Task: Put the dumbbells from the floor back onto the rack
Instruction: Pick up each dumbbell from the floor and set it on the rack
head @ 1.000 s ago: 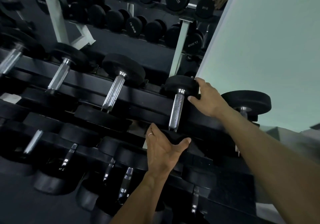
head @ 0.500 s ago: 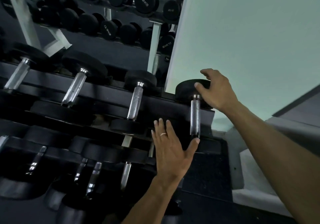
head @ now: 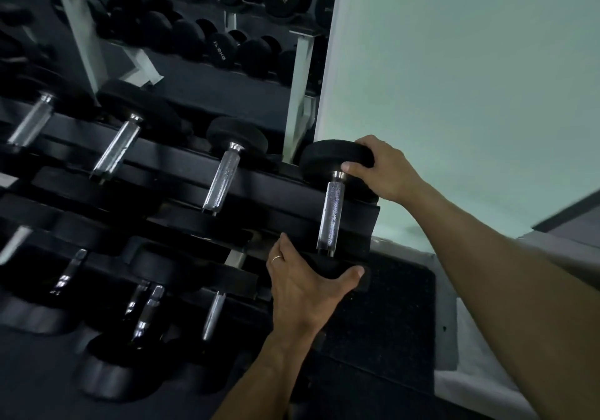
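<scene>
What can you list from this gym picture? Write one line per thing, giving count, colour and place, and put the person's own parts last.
Held dumbbell: one, black heads, chrome handle, right end of the rack's top row.
Other dumbbells on the top row: three in view, black and chrome, left of the held one.
Lower-row dumbbells: several, black and chrome, exact count unclear.
Rack: one, black, runs across the left and centre.
Mirror: one, behind the rack, reflects more dumbbells.
Wall: pale green, right.
Floor mat: black, under the rack's end.
Left hand: grips the near head, ring on a finger.
Right hand: grips the far head.
</scene>
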Motion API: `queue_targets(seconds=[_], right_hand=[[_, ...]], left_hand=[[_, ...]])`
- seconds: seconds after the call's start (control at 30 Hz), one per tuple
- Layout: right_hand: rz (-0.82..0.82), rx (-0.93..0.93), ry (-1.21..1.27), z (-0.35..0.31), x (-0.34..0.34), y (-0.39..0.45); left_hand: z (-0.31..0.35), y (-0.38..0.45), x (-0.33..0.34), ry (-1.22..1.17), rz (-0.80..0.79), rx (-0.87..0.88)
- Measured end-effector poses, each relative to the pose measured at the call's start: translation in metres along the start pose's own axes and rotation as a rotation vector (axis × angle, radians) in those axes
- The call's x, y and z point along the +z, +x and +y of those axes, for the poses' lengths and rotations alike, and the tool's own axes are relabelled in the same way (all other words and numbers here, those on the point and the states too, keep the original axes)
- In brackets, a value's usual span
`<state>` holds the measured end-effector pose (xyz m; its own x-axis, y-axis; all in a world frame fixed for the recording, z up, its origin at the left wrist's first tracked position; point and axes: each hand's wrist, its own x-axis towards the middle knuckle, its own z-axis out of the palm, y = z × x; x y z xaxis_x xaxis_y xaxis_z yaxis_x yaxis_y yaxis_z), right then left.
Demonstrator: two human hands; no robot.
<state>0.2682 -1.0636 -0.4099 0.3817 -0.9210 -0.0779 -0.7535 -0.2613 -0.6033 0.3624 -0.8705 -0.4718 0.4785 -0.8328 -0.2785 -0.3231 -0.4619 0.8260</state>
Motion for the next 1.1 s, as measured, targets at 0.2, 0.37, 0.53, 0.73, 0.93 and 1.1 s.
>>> queue_targets(seconds=[0.2,0.37,0.53,0.73,0.93,1.1], right_hand=[[0.069,0.023,-0.028,0.008,0.001,-0.006],[0.083,0.031,-0.046,0.009,0.002,-0.008],[0.075,0.03,-0.102,0.005,0.004,-0.003],[0.055,0.049,-0.089,0.002,0.001,0.001],[0.074,0.045,-0.063,0.002,0.002,0.001],[0.034,0.075,-0.111,-0.004,0.004,-0.003]], left_hand=[[-0.004,0.012,-0.007,0.052,-0.067,0.033],[-0.007,0.014,-0.009,0.055,-0.086,0.041],[-0.009,0.016,-0.01,0.061,-0.081,0.045],[-0.011,0.017,-0.008,0.061,-0.06,0.05],[-0.009,0.016,-0.009,0.091,-0.033,0.039],[-0.005,0.015,-0.013,0.104,-0.08,0.024]])
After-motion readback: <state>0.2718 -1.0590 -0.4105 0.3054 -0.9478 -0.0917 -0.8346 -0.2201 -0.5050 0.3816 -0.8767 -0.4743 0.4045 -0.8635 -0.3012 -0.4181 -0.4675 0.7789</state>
